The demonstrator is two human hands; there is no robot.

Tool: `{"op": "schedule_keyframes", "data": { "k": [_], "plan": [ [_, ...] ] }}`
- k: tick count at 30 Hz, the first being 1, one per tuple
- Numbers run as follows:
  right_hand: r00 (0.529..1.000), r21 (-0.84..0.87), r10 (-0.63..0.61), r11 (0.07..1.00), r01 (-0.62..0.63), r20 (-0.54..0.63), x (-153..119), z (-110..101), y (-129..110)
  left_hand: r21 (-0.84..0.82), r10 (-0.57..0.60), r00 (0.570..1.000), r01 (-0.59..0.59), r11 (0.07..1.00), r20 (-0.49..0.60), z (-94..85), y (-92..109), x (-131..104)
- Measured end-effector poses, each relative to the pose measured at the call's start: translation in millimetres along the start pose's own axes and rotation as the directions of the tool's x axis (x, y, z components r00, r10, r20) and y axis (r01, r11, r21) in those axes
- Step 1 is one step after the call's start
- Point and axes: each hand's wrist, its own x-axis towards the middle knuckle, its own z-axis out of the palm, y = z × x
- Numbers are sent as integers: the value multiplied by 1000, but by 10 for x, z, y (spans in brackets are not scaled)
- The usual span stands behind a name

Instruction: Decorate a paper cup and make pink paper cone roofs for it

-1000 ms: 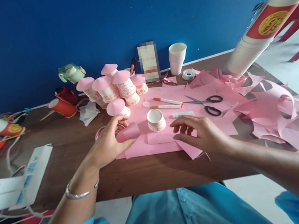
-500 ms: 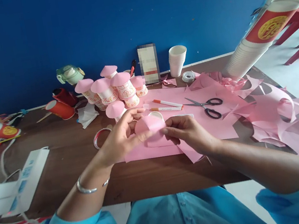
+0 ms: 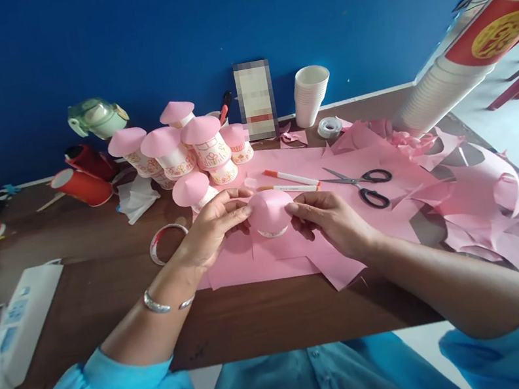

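Observation:
A pink paper cone (image 3: 270, 209) sits point up over a white paper cup (image 3: 274, 233), of which only the lower rim shows. My left hand (image 3: 224, 223) pinches the cone's left edge between thumb and fingers. On the opposite edge, my right hand (image 3: 320, 217) is closed in the same kind of pinch. Beneath them lie pink paper sheets (image 3: 262, 267). Just behind my left hand stands a cup with a pink cone roof (image 3: 190, 189). Two markers (image 3: 291, 178) lie behind the cone, and black-handled scissors (image 3: 362, 184) rest open to the right.
Several decorated cups with cone roofs (image 3: 203, 141) cluster at the back. Stacked white cups (image 3: 313, 96) stand by the wall near a clear tape roll (image 3: 329, 127). Paper scraps (image 3: 494, 201) cover the right side. A tape ring (image 3: 154, 248) and power strip (image 3: 26, 320) lie left.
The cone was tilted with the cup's opening showing behind it; now it sits level over the cup. Both hands have moved to grip its opposite edges. The view has shifted slightly.

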Motion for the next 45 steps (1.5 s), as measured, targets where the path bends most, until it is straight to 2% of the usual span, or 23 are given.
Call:
{"op": "schedule_keyframes", "data": {
  "k": [11,18,45],
  "plan": [
    [999,31,36,999,-36,-21,50,-32,101,8,20,1000,-20,1000,-15,-23,-136,66],
    [999,6,30,1000,-30,-42,62,-35,104,-48,18,1000,-17,999,9,-24,-202,79],
    [999,25,32,999,-31,-9,68,-51,163,-80,62,997,-57,995,55,-55,-264,110]
  ]
}}
